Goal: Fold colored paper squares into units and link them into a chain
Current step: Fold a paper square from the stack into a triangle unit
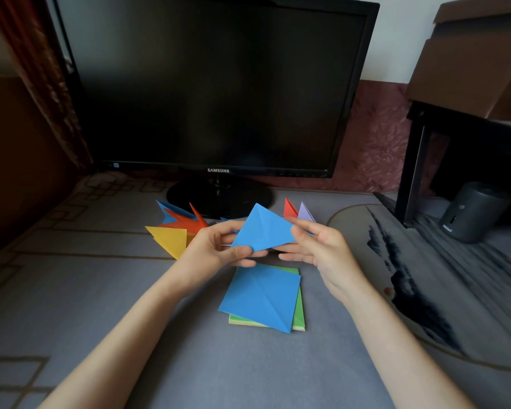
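One blue paper (pixel 263 228), creased, pointed

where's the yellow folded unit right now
In the head view, the yellow folded unit lies on the table left of centre, beside the left hand and in front of the red unit.

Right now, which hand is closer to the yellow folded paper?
Left. The left hand sits just beside the yellow folded paper; the right hand is beyond the blue paper both hands pinch.
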